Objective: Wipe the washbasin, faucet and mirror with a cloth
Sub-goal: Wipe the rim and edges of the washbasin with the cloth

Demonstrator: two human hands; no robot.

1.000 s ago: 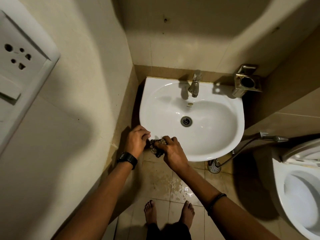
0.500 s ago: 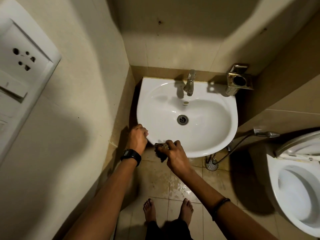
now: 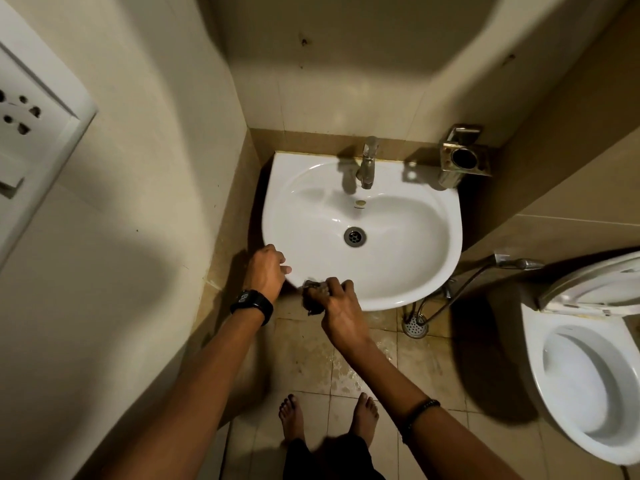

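Cloth (image 3: 313, 301): dark, crumpled, mostly hiding inside the gripping right hand (image 3: 341, 310) at the white washbasin (image 3: 450, 216) front rim; left hand (image 3: 266, 271) is clutching the rim alongside.

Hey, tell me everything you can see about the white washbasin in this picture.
The white washbasin looks like glossy ceramic, with a straight back edge and a rounded front. It sits in the corner against the back wall. A metal-ringed drain lies at the bowl's bottom, a small overflow cap above it, and a metal faucet stands on the back ledge. The left hand rests on its front-left rim; the right hand holds a dark cloth at the front rim.
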